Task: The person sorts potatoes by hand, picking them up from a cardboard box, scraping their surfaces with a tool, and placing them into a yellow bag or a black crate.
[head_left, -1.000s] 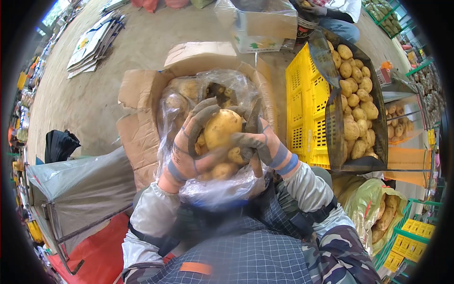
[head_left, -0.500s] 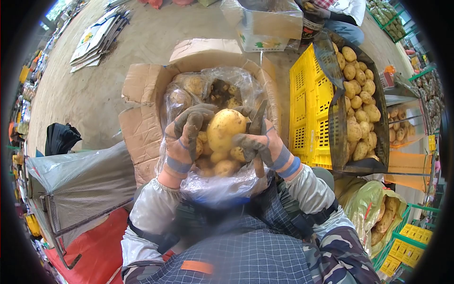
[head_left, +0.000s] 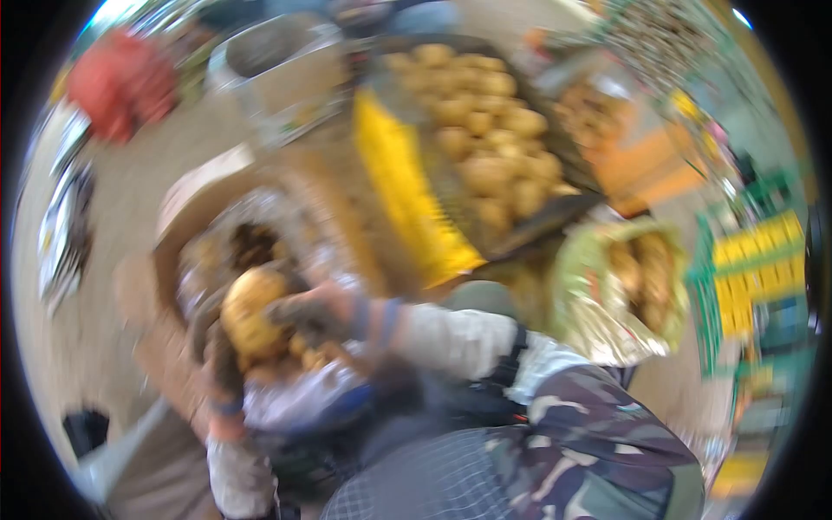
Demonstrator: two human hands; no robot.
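A large yellow potato (head_left: 256, 314) is held over an open cardboard box (head_left: 165, 260). My left hand (head_left: 217, 347), in a dirty work glove, is closed on the potato's left side. From the right, my right hand (head_left: 316, 314), gloved too, presses its fingers against the same potato. Clear plastic (head_left: 316, 390) lines the box, and smaller potatoes lie below the hands. The frame is smeared by motion, so no knife can be made out.
Right of the box stands a yellow crate (head_left: 403, 191) beside a dark-lined container of potatoes (head_left: 494, 147). A green sack (head_left: 576, 295) holds more potatoes. Beyond are another carton (head_left: 295, 82), a red sack (head_left: 121, 82) and green racks (head_left: 706, 295).
The view has swung to the right and tilted, so the box and both hands now appear further left. The potato remains between both hands. The knife seen by my right hand is no longer discernible.
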